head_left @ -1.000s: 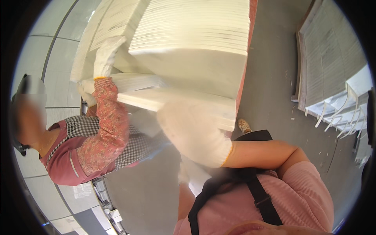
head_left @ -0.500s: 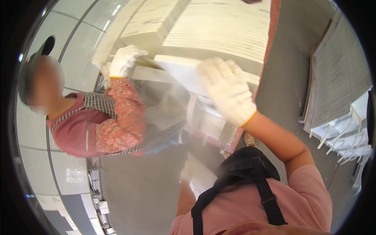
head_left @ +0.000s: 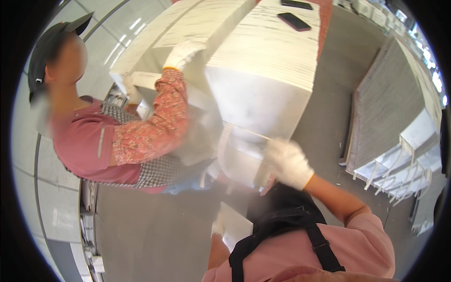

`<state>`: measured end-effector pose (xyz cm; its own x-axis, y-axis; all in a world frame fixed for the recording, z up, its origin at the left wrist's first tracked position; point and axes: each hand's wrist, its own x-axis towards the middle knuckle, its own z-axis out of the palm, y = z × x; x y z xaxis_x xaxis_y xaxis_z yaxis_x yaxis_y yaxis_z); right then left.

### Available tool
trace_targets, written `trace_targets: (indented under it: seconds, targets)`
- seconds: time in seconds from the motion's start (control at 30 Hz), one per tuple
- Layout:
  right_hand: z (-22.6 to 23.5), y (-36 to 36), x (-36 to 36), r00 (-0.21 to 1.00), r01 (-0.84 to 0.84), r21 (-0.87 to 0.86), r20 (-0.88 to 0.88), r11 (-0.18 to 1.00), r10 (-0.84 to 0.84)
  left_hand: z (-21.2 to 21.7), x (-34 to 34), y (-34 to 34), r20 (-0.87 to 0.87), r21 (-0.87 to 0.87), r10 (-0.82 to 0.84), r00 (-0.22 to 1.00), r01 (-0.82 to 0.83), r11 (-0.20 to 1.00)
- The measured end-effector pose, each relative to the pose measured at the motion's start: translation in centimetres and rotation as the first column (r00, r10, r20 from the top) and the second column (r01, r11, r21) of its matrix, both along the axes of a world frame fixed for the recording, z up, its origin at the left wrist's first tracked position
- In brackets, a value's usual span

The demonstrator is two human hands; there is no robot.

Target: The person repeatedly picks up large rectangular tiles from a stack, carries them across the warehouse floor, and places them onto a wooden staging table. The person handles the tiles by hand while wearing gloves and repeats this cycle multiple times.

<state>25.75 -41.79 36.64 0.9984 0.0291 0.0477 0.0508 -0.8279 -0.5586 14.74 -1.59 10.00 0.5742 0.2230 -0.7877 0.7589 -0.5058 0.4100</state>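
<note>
Head view: gloved right hand [head_left: 287, 162] grips the edge of a white sheet bundle [head_left: 239, 157] below the tall paper stack [head_left: 263, 70]. Left hand [head_left: 217, 225] holds a white sheet [head_left: 235, 224] lower down.

My white-gloved right hand [head_left: 287, 162] grips the edge of a blurred bundle of white paper sheets [head_left: 242, 157] just below the tall white stack of printed sheets [head_left: 263, 70], while my gloved left hand [head_left: 217, 227] rests low on another white sheet [head_left: 235, 223]. Across from me, a co-worker in a floral sleeve presses a gloved hand [head_left: 183, 54] on a second stack [head_left: 183, 28]. Two dark phones [head_left: 293, 21] lie on top.
</note>
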Motion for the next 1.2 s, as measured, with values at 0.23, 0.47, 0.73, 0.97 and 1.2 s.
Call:
trace_targets:
  seconds: [0.23, 0.47, 0.73, 0.97, 1.2]
  targets:
    - [-7.6, 7.6, -10.4, 0.768, -0.071, 0.554, -0.500, 0.830, 0.399, 1.3, 0.5, -0.2, -0.077, 0.074, -0.213, 0.974, 0.218, 0.973]
    - [-7.9, 10.1, -13.1, 0.536, -0.437, -0.603, 0.421, 0.667, 0.732, 3.8, -1.2, -3.1, 0.100, -0.004, -0.226, 0.969, 0.228, 0.974]
    - [-9.2, 7.6, -20.1, 0.682, 0.199, 0.747, -0.571, 0.634, 0.458, 1.2, -2.9, -10.8, 0.141, 0.026, -0.361, 0.922, 0.361, 0.932]
    - [-9.2, -1.6, -31.7, 0.897, 0.135, 0.720, -0.380, 0.681, 0.224, 2.9, -5.7, -20.1, 0.138, 0.079, -0.617, 0.775, 0.612, 0.787]
    - [-6.8, -9.2, -43.0, 0.919, 0.305, 0.550, -0.386, 0.777, -0.087, 4.7, -9.2, -33.0, 0.095, 0.089, -0.821, 0.563, 0.817, 0.570]
